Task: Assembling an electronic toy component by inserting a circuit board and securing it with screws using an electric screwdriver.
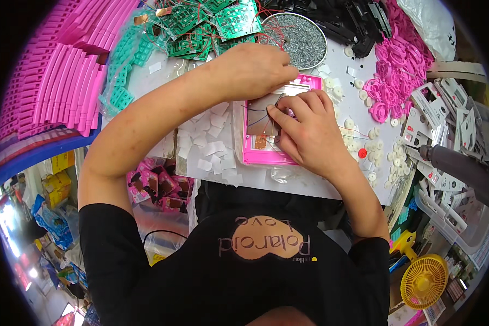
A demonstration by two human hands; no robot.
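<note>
A pink plastic casing [271, 158] lies on the table in front of me, with a grey-brown flat plate [259, 124] and a small copper-coloured piece [261, 142] inside it. Thin dark wires [258, 110] run across the plate. My right hand [312, 127] reaches over the casing's right side, its fingers bent and closed at the wires. Over the far edge of the casing, my left hand [255, 70] is curled shut. Its fingertips point down and away, so whatever they hold is hidden.
A round dish of small screws [301, 41] and green circuit boards [187, 32] stand beyond my hands. White paper pieces [214, 144] lie left, white round wheels [372, 163] right. Pink parts [65, 70] pile far left; a dark power driver [451, 168] juts in from the right.
</note>
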